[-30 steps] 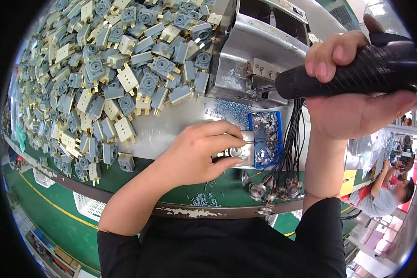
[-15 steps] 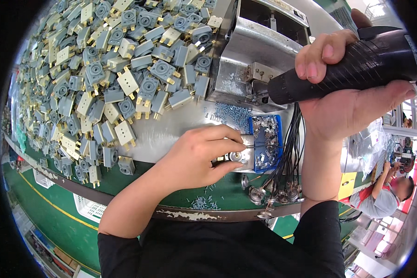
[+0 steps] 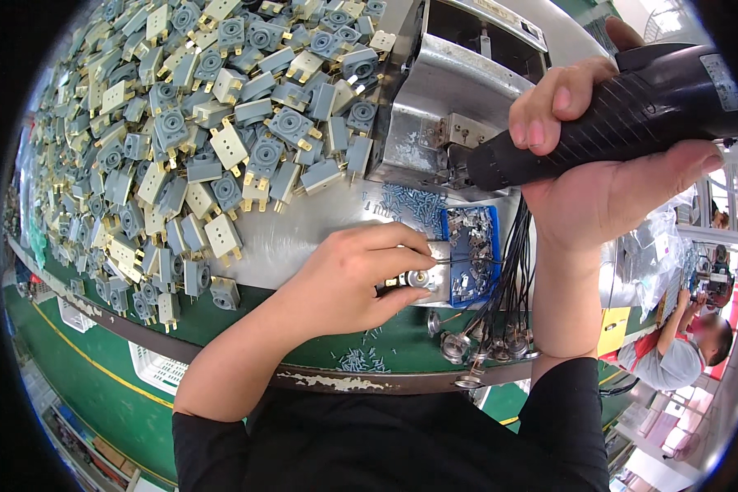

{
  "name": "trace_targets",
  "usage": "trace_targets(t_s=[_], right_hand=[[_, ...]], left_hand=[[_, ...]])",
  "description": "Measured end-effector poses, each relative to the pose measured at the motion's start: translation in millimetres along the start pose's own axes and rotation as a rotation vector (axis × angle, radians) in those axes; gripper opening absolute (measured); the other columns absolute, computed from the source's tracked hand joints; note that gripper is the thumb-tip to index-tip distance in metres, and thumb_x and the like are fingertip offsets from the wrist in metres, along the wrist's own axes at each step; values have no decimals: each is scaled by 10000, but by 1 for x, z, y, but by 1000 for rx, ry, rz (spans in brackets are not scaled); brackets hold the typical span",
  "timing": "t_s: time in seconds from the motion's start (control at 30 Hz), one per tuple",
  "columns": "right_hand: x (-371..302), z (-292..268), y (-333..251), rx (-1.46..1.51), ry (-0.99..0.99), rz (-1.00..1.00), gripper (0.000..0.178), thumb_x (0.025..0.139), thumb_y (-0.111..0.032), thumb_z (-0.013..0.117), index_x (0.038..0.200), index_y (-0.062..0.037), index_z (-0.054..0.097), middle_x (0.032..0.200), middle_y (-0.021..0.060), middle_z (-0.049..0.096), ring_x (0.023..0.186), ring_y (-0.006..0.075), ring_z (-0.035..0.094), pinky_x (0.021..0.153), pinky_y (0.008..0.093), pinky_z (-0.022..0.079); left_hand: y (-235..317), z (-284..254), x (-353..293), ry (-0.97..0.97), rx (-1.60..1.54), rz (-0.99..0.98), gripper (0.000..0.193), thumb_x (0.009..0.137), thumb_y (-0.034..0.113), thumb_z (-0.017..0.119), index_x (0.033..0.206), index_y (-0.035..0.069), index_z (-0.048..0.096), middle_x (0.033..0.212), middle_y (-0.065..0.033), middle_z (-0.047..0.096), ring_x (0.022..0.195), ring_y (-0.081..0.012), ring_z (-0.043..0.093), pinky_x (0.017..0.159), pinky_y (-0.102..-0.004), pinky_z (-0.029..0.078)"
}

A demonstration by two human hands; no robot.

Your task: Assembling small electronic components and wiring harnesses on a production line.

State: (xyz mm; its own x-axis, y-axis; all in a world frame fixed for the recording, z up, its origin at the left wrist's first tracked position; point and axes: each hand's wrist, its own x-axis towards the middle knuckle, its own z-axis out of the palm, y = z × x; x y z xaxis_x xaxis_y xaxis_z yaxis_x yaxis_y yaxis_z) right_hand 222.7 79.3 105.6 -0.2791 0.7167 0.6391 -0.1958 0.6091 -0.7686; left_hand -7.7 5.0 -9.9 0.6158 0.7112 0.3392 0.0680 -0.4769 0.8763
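My right hand (image 3: 578, 152) is wrapped round a black electric screwdriver (image 3: 623, 115), whose nose points left at the front of a metal screw feeder (image 3: 447, 123). Whether its bit touches the small outlet block (image 3: 467, 129) I cannot tell. Thumb and fingers of my left hand (image 3: 357, 275) pinch a small switch-like part (image 3: 416, 279) with a round metal centre, set on a metal block (image 3: 440, 275). A thin black wire runs from it to the right. My fingers hide most of its body.
Many grey and cream switch-like parts (image 3: 230, 148) are heaped at the left. Blue screws (image 3: 414, 201) lie below the feeder. A blue tray (image 3: 496, 283) holds metal clips. Black wires (image 3: 512, 271) with round metal ends hang by it. Another person (image 3: 685, 344) works at far right.
The screwdriver in my right hand has shifted slightly left and down, its nose closer to the feeder's front. My left hand and the part in it stay nearly still.
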Motion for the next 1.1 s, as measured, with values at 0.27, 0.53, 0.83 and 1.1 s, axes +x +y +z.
trace_targets(t_s=[0.27,0.53,0.83,1.1], right_hand=[[-5,17,-12,-38,69,64,1189,865,-956,399,1528,31,371,851,56,541,597,173,536,556,346,459],[-23,42,-11,174,94,74,1242,781,-1000,396,1509,7,394,817,59,562,593,174,577,566,339,511],[-26,68,-23,260,168,158,1335,658,-1081,288,1424,0,452,741,71,593,566,179,617,562,323,575],[-28,58,-4,269,117,16,1322,627,-1104,235,1240,30,528,719,103,622,563,176,620,559,303,565]], left_hand=[[2,-1,-1,13,-25,-11,332,746,59,893,1055,24,777,1210,-157,718,1032,-328,746,882,-405,604],[-3,1,-2,38,-5,11,325,781,127,846,1090,51,778,1361,-140,666,1092,-314,733,917,-416,592],[-1,-1,-3,14,51,16,343,773,148,878,1088,45,790,1248,-220,717,1101,-393,728,931,-429,600],[-4,3,-2,34,26,47,324,770,124,870,1051,-2,769,1123,-178,751,976,-385,742,858,-431,600]])
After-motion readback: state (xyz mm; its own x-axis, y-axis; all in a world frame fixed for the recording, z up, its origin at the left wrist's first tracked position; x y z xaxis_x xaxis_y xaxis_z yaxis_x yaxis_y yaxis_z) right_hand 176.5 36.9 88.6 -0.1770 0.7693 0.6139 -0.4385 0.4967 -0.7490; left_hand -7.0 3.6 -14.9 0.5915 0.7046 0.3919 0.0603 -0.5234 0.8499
